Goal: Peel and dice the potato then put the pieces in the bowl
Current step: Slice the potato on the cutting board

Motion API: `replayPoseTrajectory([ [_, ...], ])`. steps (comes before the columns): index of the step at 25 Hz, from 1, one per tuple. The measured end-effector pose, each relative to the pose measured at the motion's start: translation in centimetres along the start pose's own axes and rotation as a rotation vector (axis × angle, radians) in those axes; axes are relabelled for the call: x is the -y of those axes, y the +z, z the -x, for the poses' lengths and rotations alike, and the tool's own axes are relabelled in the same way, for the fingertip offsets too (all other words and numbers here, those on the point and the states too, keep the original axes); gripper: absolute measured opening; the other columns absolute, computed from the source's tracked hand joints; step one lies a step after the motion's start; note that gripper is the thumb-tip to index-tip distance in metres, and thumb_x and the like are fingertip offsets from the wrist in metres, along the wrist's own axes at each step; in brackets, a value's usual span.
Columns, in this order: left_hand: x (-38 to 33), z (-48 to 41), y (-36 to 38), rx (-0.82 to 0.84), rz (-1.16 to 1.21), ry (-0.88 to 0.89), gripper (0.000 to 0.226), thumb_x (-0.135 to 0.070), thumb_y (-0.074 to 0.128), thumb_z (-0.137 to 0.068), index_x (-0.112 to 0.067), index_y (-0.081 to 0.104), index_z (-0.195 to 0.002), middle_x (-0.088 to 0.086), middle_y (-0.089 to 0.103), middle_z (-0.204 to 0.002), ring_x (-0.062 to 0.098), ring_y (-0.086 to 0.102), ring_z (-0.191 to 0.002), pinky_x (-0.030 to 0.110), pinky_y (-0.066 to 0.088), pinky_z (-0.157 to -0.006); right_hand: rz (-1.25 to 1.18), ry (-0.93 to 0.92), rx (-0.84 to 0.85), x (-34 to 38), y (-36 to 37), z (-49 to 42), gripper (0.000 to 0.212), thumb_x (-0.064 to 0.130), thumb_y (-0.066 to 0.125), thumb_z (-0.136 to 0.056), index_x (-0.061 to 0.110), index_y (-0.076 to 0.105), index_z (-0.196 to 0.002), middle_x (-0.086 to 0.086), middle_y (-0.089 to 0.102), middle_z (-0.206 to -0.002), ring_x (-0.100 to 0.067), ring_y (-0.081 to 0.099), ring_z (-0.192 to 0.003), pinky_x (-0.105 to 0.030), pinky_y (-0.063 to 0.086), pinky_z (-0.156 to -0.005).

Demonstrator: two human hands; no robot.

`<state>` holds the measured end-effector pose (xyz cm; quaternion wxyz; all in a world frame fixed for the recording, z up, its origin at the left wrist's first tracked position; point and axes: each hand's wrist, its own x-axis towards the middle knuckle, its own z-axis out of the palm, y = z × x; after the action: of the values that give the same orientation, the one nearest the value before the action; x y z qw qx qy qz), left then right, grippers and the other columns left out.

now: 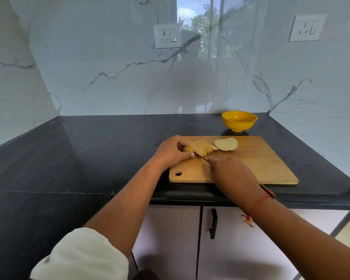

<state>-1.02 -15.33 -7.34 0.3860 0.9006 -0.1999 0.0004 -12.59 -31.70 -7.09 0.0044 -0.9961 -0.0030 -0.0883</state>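
A peeled potato half [200,148], cut into several thin slices that lean together, lies on the wooden cutting board [261,166]. My left hand [173,151] grips its left end. My right hand [229,171] holds a knife [201,157], whose blade sits at the potato's left part beside my left fingers. The other potato half [226,144] lies flat side down to the right of the slices. A yellow bowl [239,120] stands behind the board; nothing shows inside it.
The board lies on a black stone counter [89,150] near its front edge. Marble walls close off the back and both sides. White cabinet doors with a black handle [213,223] sit below the counter.
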Motion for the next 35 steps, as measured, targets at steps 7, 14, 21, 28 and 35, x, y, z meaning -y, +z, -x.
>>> replayPoseTrajectory([
  [7,-0.5,0.4,0.0,-0.002,0.049,-0.061,0.056,-0.036,0.085,-0.076,-0.021,0.055,-0.121,-0.005,0.061,-0.118,0.012,0.059,-0.107,0.03,0.053,-0.093,-0.038,0.025,0.074,-0.2,-0.1,-0.8,0.03,0.022,0.051,-0.1,0.023,0.053,-0.13,-0.005,0.065,-0.102,-0.02,0.065,-0.091,-0.038,0.056,-0.087],
  [14,-0.8,1.0,-0.7,0.106,-0.072,0.025,0.064,-0.036,0.08,-0.081,-0.027,0.054,-0.139,-0.004,0.059,-0.129,0.012,0.056,-0.11,0.026,0.046,-0.091,-0.263,0.04,-0.072,-1.0,-0.2,0.0,0.025,0.028,0.045,-0.101,0.02,0.067,-0.108,0.006,0.058,-0.08,-0.01,0.055,-0.076,-0.025,0.046,-0.073],
  [21,-0.8,0.4,-2.1,0.036,-0.223,0.046,0.033,-0.036,0.081,-0.08,-0.027,0.06,-0.104,-0.01,0.06,-0.105,0.01,0.056,-0.098,0.023,0.043,-0.076,-0.356,0.087,-0.102,-0.5,-1.1,0.5,0.029,0.03,0.045,-0.102,0.021,0.065,-0.121,0.002,0.067,-0.088,-0.011,0.061,-0.079,-0.026,0.053,-0.076],
  [28,-0.9,0.8,-1.5,-0.027,-0.146,-0.06,0.03,-0.051,0.07,-0.087,-0.027,0.067,-0.105,-0.01,0.059,-0.097,0.009,0.057,-0.086,0.026,0.046,-0.07,-0.398,0.116,-0.123,-0.3,-1.5,0.4,0.031,0.03,0.045,-0.103,0.02,0.062,-0.127,0.001,0.069,-0.092,-0.011,0.062,-0.079,-0.024,0.053,-0.074],
  [35,-2.2,1.4,-0.8,-0.051,0.119,-0.237,0.021,-0.041,0.067,-0.092,-0.023,0.063,-0.104,-0.001,0.072,-0.087,0.013,0.073,-0.065,0.029,0.062,-0.074,-0.447,0.109,-0.094,0.1,-1.1,-0.1,0.031,0.031,0.046,-0.102,0.02,0.065,-0.124,0.002,0.069,-0.09,-0.011,0.064,-0.08,-0.028,0.057,-0.078],
])
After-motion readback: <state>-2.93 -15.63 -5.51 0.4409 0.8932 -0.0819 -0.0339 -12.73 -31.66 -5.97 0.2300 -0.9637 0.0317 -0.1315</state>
